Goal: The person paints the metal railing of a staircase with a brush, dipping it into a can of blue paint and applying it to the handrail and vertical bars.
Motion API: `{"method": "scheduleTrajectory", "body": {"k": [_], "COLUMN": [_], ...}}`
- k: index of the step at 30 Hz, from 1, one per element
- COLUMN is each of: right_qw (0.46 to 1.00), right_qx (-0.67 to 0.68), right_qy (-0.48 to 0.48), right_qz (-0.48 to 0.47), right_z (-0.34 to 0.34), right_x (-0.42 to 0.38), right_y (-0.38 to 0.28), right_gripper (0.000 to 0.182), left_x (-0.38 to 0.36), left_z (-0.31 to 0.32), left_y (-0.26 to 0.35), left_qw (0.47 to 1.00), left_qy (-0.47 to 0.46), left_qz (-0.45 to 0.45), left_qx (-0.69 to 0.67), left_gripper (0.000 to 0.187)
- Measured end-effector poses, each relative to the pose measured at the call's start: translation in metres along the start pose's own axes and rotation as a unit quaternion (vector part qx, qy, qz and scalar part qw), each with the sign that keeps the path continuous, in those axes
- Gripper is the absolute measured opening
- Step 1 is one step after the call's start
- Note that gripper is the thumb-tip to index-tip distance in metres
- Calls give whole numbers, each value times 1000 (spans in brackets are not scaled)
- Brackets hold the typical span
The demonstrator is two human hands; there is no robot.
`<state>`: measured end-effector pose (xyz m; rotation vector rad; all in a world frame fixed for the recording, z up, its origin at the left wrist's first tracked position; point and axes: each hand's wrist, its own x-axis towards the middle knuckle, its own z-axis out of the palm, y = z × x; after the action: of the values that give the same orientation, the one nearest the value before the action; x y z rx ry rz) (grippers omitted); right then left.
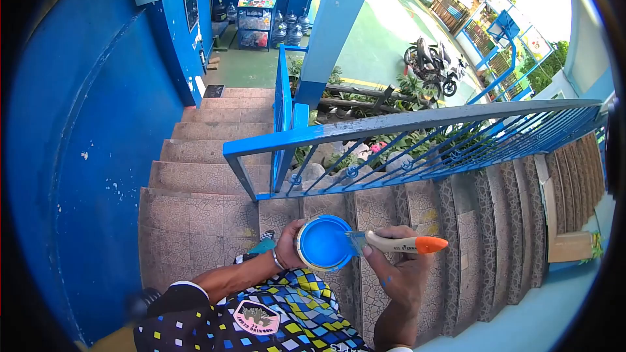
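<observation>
My left hand is wrapped round the left side of an open paint can with bright blue paint in it. A paintbrush with a pale handle and an orange tip is pinched in my right hand. Its bristles lie at the can's right rim, close to the paint; whether they touch the rim is hard to tell. Blue specks show on my right hand. Both hands are low in the middle of the view, in front of my patterned shirt.
A metal railing, partly blue and partly grey, runs beyond the can. Tiled steps descend ahead, and more stairs lie to the right. A blue wall stands at left. Below are water jugs, plants and motorcycles.
</observation>
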<state>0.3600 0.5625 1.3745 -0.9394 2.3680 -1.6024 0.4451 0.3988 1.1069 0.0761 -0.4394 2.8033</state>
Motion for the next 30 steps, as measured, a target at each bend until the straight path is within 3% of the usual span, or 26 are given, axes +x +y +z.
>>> {"method": "scheduleTrajectory", "body": {"k": [4, 7, 13, 19, 22, 27, 30], "right_qw": [996, 991, 979, 991, 994, 997, 992], "right_qx": [-73, -113, -179, -126, -106, -31, -69], "right_qy": [-37, -55, -61, -38, 4, 51, 68], "right_qz": [-38, -42, -82, -21, -11, 50, 83], "right_z": [13, 21, 37, 39, 30, 28, 26], "right_x": [13, 20, 35, 43, 47, 49, 51], "right_y": [4, 6, 19, 23, 24, 33, 37], "right_gripper": [27, 27, 26, 27, 26, 29, 27], "left_x": [10, 18, 26, 30, 33, 36, 36], "left_z": [-8, -20, -14, -22, -27, -15, -13], "left_y": [14, 24, 33, 49, 59, 65, 67], "left_qw": [1000, 993, 986, 989, 998, 997, 998], "left_qy": [9, 90, 144, 117, 39, 51, 35], "left_qz": [-8, -8, -3, -10, -34, -41, -50], "left_qx": [16, 72, 90, 88, 41, 43, 7], "left_gripper": [73, 70, 67, 68, 69, 73, 74]}}
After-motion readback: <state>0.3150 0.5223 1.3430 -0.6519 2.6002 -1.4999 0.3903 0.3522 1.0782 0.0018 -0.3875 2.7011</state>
